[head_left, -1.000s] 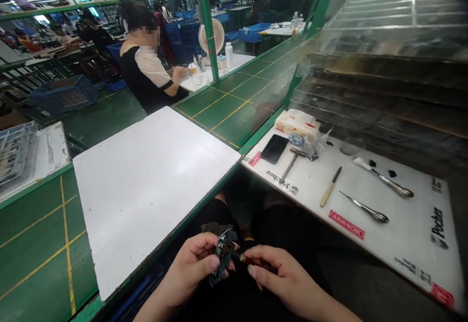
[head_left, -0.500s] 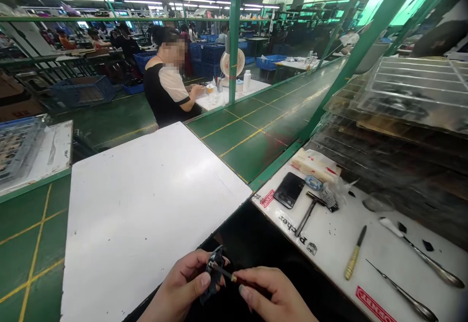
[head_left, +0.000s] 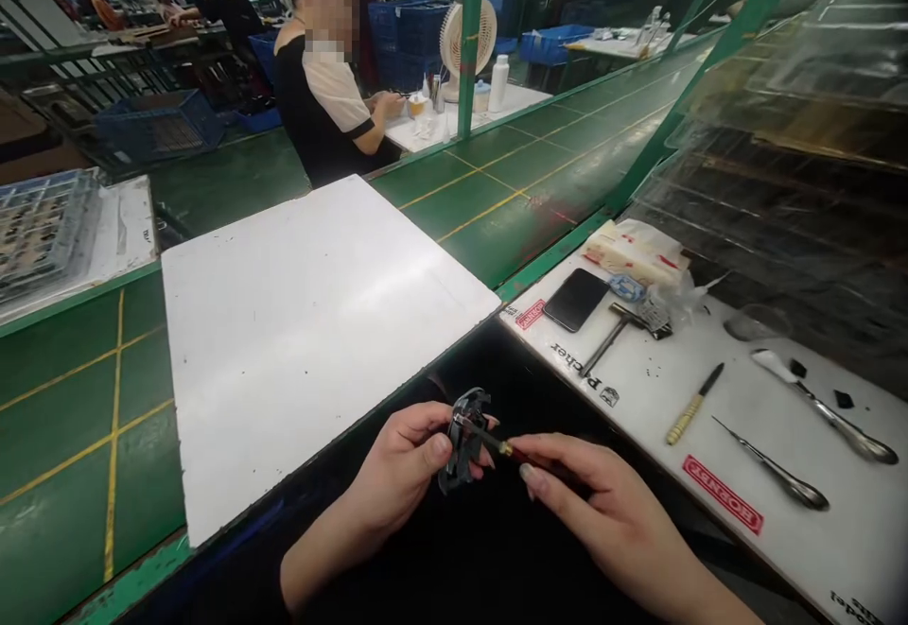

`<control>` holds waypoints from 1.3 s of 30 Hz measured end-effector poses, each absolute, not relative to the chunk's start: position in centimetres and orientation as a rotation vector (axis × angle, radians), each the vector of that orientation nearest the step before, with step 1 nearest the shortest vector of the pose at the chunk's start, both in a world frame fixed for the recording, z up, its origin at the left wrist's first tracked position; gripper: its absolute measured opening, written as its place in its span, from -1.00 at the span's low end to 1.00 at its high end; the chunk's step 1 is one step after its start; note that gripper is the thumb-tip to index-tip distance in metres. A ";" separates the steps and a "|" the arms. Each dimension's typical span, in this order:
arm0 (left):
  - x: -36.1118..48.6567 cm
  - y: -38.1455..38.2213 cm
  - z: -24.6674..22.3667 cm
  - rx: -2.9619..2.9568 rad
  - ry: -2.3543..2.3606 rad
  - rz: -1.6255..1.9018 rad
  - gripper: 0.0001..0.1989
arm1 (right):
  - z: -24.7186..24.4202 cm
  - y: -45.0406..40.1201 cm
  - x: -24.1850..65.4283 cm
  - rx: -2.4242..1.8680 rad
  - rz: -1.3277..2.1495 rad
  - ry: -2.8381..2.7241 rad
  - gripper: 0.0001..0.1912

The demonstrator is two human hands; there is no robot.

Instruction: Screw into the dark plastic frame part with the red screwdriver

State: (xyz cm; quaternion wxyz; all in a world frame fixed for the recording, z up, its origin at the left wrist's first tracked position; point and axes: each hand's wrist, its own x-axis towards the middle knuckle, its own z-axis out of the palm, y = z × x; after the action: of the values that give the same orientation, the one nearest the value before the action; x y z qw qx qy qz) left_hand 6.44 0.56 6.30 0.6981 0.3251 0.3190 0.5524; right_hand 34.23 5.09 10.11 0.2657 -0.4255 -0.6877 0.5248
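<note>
Low in the middle of the head view, my left hand [head_left: 401, 469] holds a small dark curved part [head_left: 464, 464] between thumb and fingers. It looks like hard plastic, but its exact kind cannot be made out. My right hand [head_left: 602, 493] is closed around a slim hand tool [head_left: 489, 437] with a dark red handle, a brass collar and a narrow metal blade. The blade's tip meets the upper area of the dark part, and my fingers cover most of the handle. Both hands are over my dark lap, off the tabletops.
A white board [head_left: 319, 341] lies ahead on the left. On the right-hand worktop [head_left: 638, 426] lie a smartphone [head_left: 575, 300], a small hammer [head_left: 602, 344], a pale-handled knife [head_left: 695, 405] and metal tools [head_left: 773, 469]. Stacked trays [head_left: 773, 181] rise behind. A co-worker [head_left: 319, 86] sits beyond.
The view has tilted downward, so more of my forearms shows and the hands appear higher. My grip on the dark part and the tool looks the same.
</note>
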 end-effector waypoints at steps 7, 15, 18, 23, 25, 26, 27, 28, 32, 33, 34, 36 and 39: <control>6.1 -0.6 7.6 0.802 0.736 1.252 -0.58 | 11.3 4.8 34.3 -0.999 1.312 -1.946 -0.75; 6.0 -0.9 7.8 0.735 0.677 1.236 -0.70 | 12.0 5.4 34.4 -0.999 1.348 -1.943 -0.75; 5.8 -0.6 7.4 0.730 0.633 1.232 -0.73 | 12.3 5.2 34.6 -1.001 1.333 -1.964 -0.74; 5.6 -0.3 7.4 0.734 0.592 1.209 -0.61 | 12.9 4.9 34.4 -0.937 1.289 -1.974 -0.68; 5.7 -0.2 7.7 0.735 0.566 1.213 -0.66 | 13.1 4.9 34.2 -0.906 1.265 -1.971 -0.63; 5.7 -0.2 7.9 0.739 0.558 1.213 -0.67 | 13.2 5.0 34.2 -0.893 1.251 -1.971 -0.62; 5.8 -0.1 8.1 0.743 0.552 1.214 -0.68 | 13.2 5.1 34.1 -0.882 1.234 -1.974 -0.61; 5.8 -0.1 8.2 0.742 0.550 1.215 -0.70 | 13.3 5.1 34.1 -0.873 1.220 -1.983 -0.60; 6.0 0.0 8.6 0.694 0.534 1.218 -0.77 | 13.2 5.1 34.2 -0.872 1.168 -2.016 -0.59; 6.0 0.0 8.6 0.673 0.529 1.210 -0.78 | 13.1 5.1 34.3 -0.874 1.156 -2.018 -0.58; 6.0 0.0 8.7 0.654 0.523 1.199 -0.78 | 13.1 5.0 34.3 -0.872 1.149 -2.020 -0.57; 6.0 -0.1 8.8 0.625 0.512 1.185 -0.77 | 13.1 5.0 34.3 -0.864 1.142 -2.027 -0.57; 6.0 0.0 8.9 0.601 0.507 1.179 -0.75 | 13.3 5.2 34.2 -0.853 1.130 -2.035 -0.61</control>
State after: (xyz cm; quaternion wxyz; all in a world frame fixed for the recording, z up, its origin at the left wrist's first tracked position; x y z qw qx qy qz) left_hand 6.03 -0.04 8.93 0.7594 0.2760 0.2326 0.5413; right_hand 34.23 5.18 13.30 0.3253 -0.3256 -0.7762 0.4310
